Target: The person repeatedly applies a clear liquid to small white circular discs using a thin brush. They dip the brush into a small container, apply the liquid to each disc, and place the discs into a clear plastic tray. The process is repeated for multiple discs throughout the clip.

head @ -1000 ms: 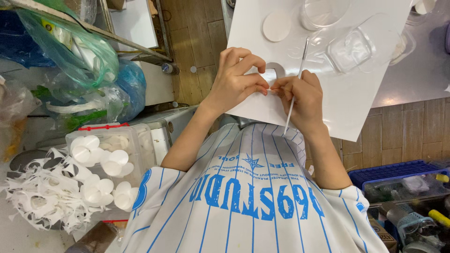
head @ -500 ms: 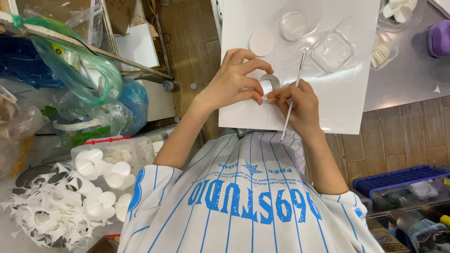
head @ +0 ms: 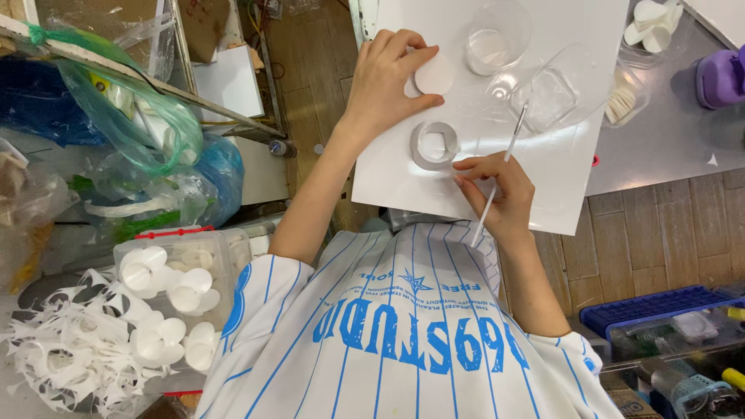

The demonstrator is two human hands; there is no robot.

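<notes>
A white board (head: 543, 186) lies across the person's lap and partly over the desk (head: 660, 147), probably to give a flat, clean surface close to the body. Take the ring (head: 434, 144), a short band of white card standing on its edge near the middle of the board, as the landmark.

Just above the ring lies one flat white disc (head: 435, 74). The left hand (head: 384, 85) reaches over it with fingers spread and curled, thumb and fingertips touching the disc's edge as if pinching it off the board; it is closing on the disc, not yet lifting it clear as far as I can tell. The right hand (head: 500, 190) rests just to the lower right of the ring, closed round one thin white stick (head: 497, 180) held like a pen, its tip pointing up and away from the ring. One fingertip sits beside the ring's wall, seemingly to steady it.

Up and right of the ring stand two clear plastic containers: one round cup (head: 497, 35) and one squarish tub (head: 552, 97), kept within reach of the stick hand.

Further right, off the board, are a stack of discs (head: 621, 101), a small pile of white pieces (head: 654, 23) and one purple thing (head: 722, 77).

Far to the lower left of the ring, a clear box (head: 182, 287) holds many finished white rounds, too many to count, beside a heap of cut-out paper scrap (head: 70, 357).
</notes>
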